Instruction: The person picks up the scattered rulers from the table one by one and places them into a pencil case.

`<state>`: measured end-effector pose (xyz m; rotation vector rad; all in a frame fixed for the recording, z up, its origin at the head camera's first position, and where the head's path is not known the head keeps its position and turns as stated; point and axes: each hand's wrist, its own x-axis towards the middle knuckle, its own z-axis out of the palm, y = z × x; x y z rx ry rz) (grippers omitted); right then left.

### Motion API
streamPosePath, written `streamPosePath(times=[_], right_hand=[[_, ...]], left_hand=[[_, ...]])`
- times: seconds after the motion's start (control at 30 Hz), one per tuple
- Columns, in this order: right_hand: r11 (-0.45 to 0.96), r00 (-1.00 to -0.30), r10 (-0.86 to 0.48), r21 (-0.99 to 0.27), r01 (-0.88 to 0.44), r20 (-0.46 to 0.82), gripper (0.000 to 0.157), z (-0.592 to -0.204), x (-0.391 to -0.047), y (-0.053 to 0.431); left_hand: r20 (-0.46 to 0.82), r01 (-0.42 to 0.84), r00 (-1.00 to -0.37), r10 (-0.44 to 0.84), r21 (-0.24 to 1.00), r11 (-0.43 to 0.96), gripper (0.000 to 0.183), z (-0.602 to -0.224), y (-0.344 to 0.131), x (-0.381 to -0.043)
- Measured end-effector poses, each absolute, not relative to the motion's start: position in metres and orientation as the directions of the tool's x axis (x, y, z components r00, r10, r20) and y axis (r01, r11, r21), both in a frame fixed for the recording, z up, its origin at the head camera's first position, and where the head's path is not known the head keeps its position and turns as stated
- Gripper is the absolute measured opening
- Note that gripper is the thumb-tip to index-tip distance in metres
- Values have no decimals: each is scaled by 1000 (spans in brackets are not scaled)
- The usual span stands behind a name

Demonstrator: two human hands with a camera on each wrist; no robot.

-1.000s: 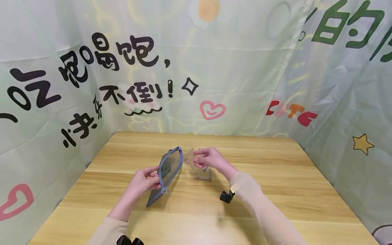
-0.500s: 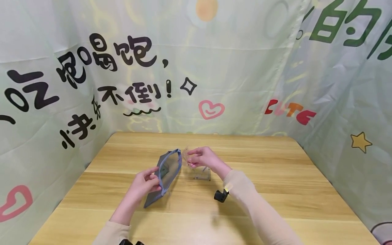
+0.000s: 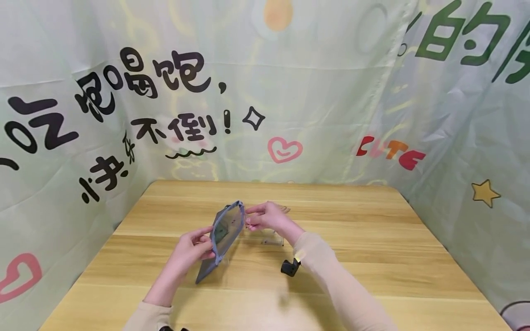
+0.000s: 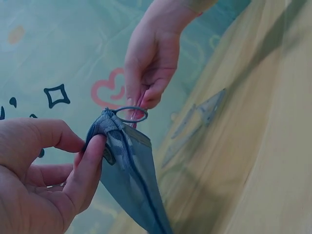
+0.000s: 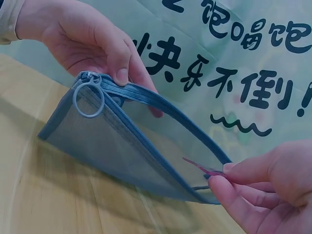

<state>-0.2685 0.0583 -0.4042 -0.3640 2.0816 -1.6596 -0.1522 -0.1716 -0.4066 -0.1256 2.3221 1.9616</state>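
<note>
A blue-grey mesh zipper pouch (image 3: 227, 232) stands tilted above the table with its mouth open. My left hand (image 3: 192, 246) pinches the pouch's rim near the zipper end, where a ring pull (image 5: 88, 100) hangs. Between thumb and fingers, my right hand (image 3: 269, 218) pinches a thin clear plastic piece (image 5: 202, 167) with a pinkish edge. In the right wrist view, this piece is nearly edge-on, its tip reaching into the pouch's mouth. Something dark lies inside the mesh. Behind the right hand, a clear plastic set square (image 4: 209, 109) lies on the table, partly hidden in the head view.
The wooden table (image 3: 352, 230) ends at a printed cloth backdrop (image 3: 323, 92) behind and at both sides. A black wrist camera (image 3: 290, 267) hangs beneath the right forearm, just above the tabletop.
My right hand has moved left with the clear piece, from beside the pouch to its mouth. The left hand keeps its hold on the pouch almost unmoved.
</note>
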Motion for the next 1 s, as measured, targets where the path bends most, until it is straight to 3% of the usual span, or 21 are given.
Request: streamPosePath(times=[1.0], right_hand=[[197,-870,-464,-977,83,-167,44,-411,-260,36]], left_hand=[[-121,-115,-992,33,984,136,56,-407,-166,-150]])
